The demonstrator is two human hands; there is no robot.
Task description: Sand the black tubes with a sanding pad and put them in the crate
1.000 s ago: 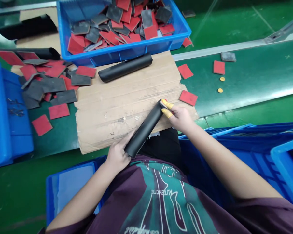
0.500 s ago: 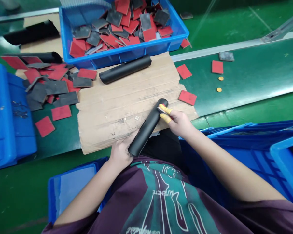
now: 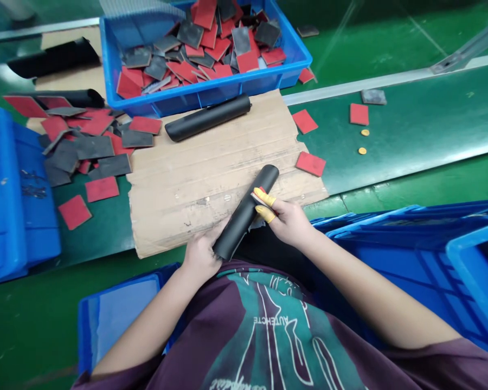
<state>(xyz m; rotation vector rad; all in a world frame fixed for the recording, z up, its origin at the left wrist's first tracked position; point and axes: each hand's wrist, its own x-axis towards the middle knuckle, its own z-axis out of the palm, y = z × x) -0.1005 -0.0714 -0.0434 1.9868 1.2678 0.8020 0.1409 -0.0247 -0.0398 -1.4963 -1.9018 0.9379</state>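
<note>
My left hand (image 3: pixel 200 255) grips the lower end of a black foam roll (image 3: pixel 244 211), which slants up across the cardboard. My right hand (image 3: pixel 288 221) wears yellow finger cots and is at the roll's middle. Its two covered fingertips pinch a thin red-and-white sliver (image 3: pixel 258 197) against the roll's side. The sliver is small and partly hidden by the fingers. A second black roll (image 3: pixel 207 117) lies on the cardboard sheet (image 3: pixel 195 206), beyond both hands.
A blue crate (image 3: pixel 205 92) holds several red and grey pads, and more lie heaped on the belt at left (image 3: pixel 85 142). Red pads (image 3: pixel 310 164) and small yellow discs (image 3: pixel 363 151) lie on the green belt (image 3: pixel 410 119). Blue crates (image 3: pixel 431 238) stand near my right arm.
My right hand has slid down along the roll toward my left hand, keeping its pinch. The roll's upper end has swung slightly right, and the view has shifted a little.
</note>
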